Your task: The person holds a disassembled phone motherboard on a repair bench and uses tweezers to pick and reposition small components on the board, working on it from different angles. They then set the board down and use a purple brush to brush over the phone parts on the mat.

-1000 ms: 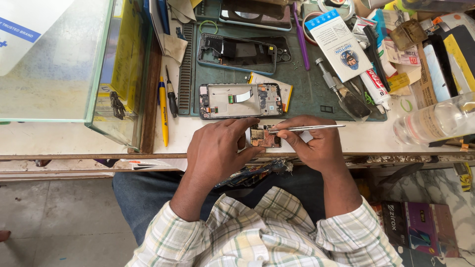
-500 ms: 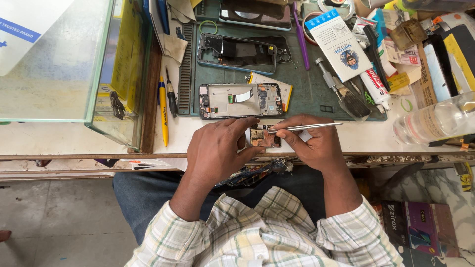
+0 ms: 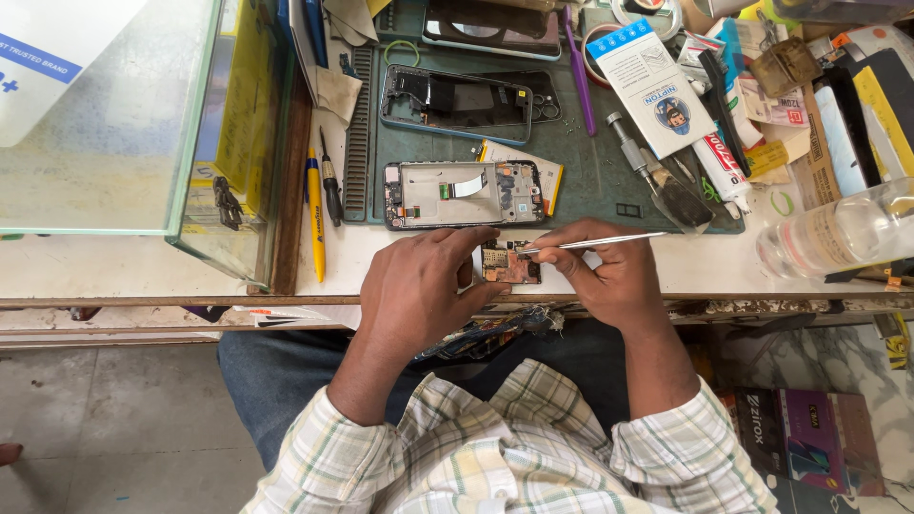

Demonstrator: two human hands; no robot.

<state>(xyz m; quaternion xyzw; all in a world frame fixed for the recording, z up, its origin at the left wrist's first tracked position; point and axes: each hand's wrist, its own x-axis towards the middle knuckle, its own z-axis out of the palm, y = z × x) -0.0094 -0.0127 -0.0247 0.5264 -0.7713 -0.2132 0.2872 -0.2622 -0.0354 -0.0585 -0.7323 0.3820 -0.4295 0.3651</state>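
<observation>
Left hand (image 3: 419, 290) pinches small circuit board (image 3: 509, 262) at bench edge, just below opened phone (image 3: 464, 193). Right hand (image 3: 609, 271) grips metal tweezers (image 3: 595, 243), tips on board. Board looks light, stiff, fragile; hold by edges.

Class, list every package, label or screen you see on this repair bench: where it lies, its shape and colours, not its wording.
White and blue flat box: upper right of the green mat, rectangular, with a round picture.
White and red tube: just right of that box, slanted.
Clear plastic bottle: far right, lying on its side, pale label.
Dark phone screen: top centre, rectangular.
White and blue sign: top left, under glass.
</observation>
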